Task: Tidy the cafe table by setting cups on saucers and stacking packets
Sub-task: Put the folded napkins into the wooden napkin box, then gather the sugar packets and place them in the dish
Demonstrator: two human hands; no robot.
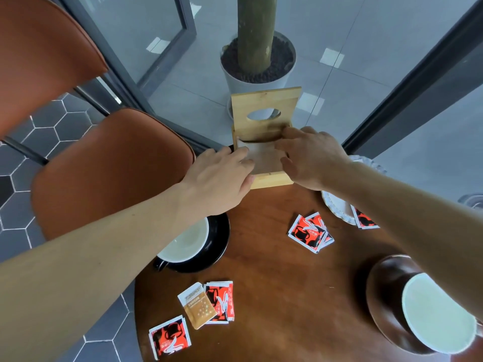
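Both hands reach to a wooden packet holder (265,103) at the table's far edge. My left hand (222,176) and my right hand (308,158) press a pale brown packet (264,155) in the holder's tray, fingers on its two sides. A black cup with a white inside (188,244) sits on a black saucer (219,246) under my left forearm. A brown cup (433,312) sits on a brown saucer (384,296) at the near right. Red packets lie loose: a pile (311,232) mid-table, one (364,220) by my right arm, a pair with a tan packet (200,305), one (170,335) near the edge.
The round wooden table (282,283) holds a white scalloped saucer (337,207), partly hidden by my right forearm. An orange chair (104,163) stands at the left. A potted plant (257,64) sits on the floor beyond glass panels.
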